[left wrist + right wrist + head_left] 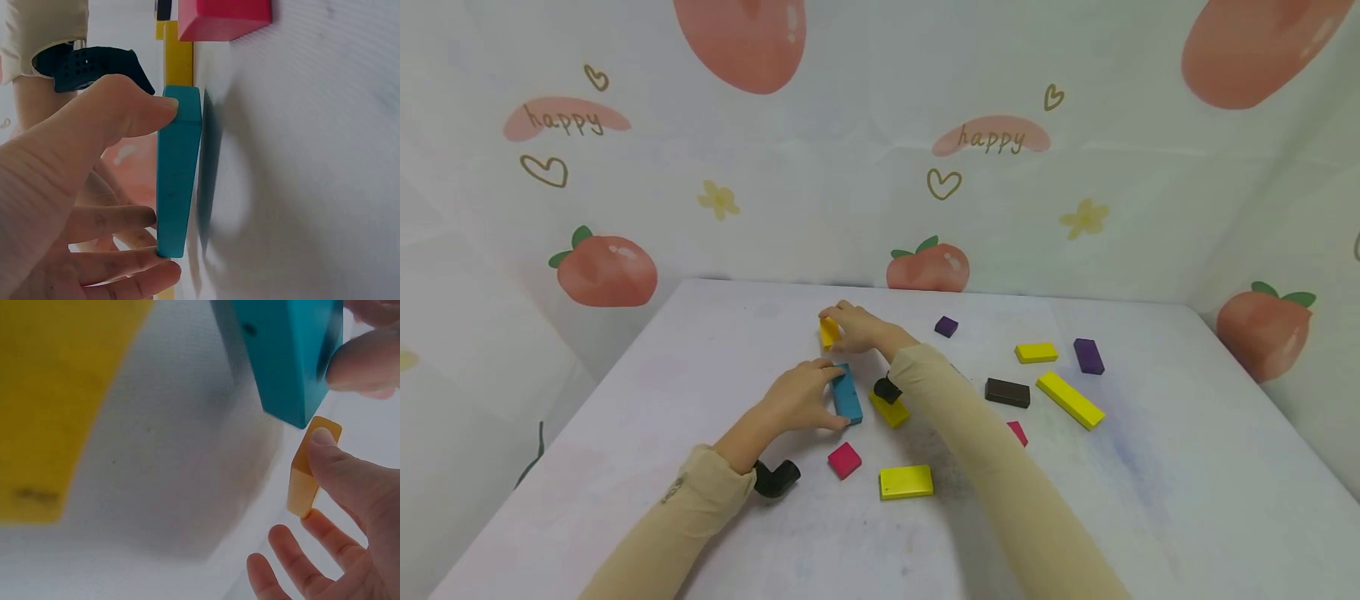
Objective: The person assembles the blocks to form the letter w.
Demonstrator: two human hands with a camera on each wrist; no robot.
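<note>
L hand: grip clamped on blue block, pinched end to end. R hand: small yellow block pinched btwn thumb & index, just beyond blue's far end; other fingers spread. Both over worktop; whether blue is fully lifted can't be told.

Main risk: blocks poss. knocked together, as hands are held so close. Blue could be tipped or spun if end pressure is uneven — little contact is given at each end. Small yellow might be dropped if index tip is slid off. Second yellow block, below R's black wrist unit — could be nudged if wrist is lowered. Red block, near L thumb, might be brushed.
</note>
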